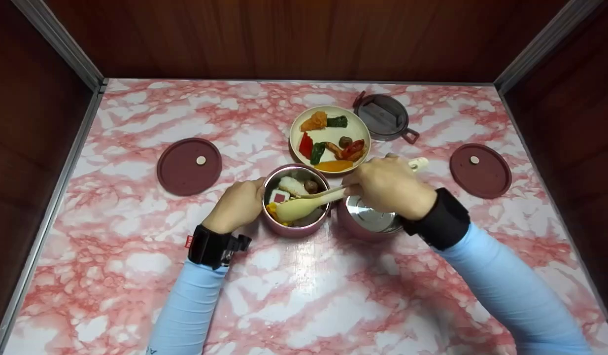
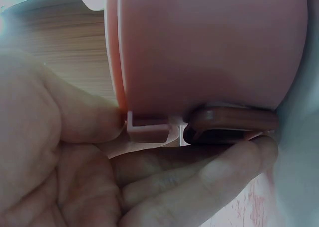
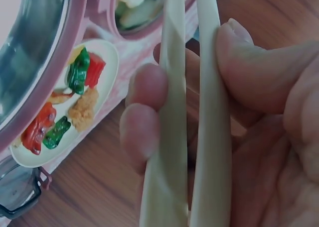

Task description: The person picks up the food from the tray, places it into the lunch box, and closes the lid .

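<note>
My left hand [image 1: 237, 204] holds the left side of a pink lunch container [image 1: 296, 230]; in the left wrist view its thumb is at the rim and its fingers lie along the brown side latch [image 2: 232, 120]. Inside are a white piece of food [image 1: 292, 185], a brown ball [image 1: 311, 186], a white square with a dark red centre [image 1: 279, 196] and yellow bits. My right hand [image 1: 395, 187] grips cream tongs [image 3: 214, 137] between thumb and fingers. Their spoon-shaped end [image 1: 295, 209] is over the food, covering part of it.
Right of it, partly under my right hand, stands a second pink container [image 1: 358, 229] with a shiny metal inside. Behind is a cream plate [image 1: 339, 130] of mixed food. A grey clip lid [image 1: 383, 117] and two maroon lids [image 1: 183, 170], [image 1: 481, 172] lie around.
</note>
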The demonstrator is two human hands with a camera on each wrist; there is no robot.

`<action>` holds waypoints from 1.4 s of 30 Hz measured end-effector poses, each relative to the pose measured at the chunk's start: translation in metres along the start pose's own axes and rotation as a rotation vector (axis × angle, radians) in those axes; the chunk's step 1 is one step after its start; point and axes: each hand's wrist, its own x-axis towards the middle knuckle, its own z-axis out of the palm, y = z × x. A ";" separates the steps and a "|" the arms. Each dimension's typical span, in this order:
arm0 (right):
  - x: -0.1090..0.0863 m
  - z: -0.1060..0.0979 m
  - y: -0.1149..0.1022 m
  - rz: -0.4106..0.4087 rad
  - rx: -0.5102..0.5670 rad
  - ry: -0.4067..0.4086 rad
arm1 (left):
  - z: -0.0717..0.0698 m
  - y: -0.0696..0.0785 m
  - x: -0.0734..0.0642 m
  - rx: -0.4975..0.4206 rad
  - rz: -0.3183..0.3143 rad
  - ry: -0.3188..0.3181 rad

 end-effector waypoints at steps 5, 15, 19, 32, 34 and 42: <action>-0.005 -0.001 0.000 0.022 -0.011 0.034 | 0.001 0.000 -0.001 0.005 0.010 0.007; -0.044 -0.011 0.041 0.118 0.117 0.347 | 0.001 0.000 0.001 0.003 0.008 0.009; -0.064 0.002 0.059 0.207 0.203 0.497 | 0.000 0.000 0.002 0.003 -0.002 -0.004; -0.092 0.063 0.123 0.373 0.272 0.809 | 0.000 0.000 0.002 0.007 -0.024 -0.027; -0.088 0.069 0.132 0.379 0.242 0.820 | 0.000 0.001 0.002 0.004 -0.028 -0.030; -0.067 0.093 0.153 0.357 0.152 0.791 | -0.001 0.001 -0.001 -0.001 -0.034 -0.014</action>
